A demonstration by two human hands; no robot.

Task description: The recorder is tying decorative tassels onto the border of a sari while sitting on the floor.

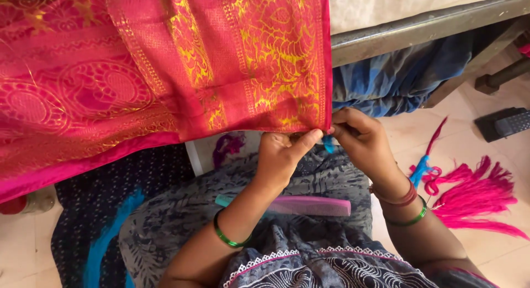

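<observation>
Hands meet at the lower right corner of the sari (165,67), which hangs down from above them, its hem running left to right. Left hand (281,155) pinches the hem at that corner between thumb and fingers; right hand (361,141), just beside it, pinches blue thread (329,144) against the same edge. The cloth is pink silk with gold woven motifs. A pink comb (298,205) lies on the lap below.

Pale tiled floor (497,255), grey metal bed frame (419,28)
</observation>
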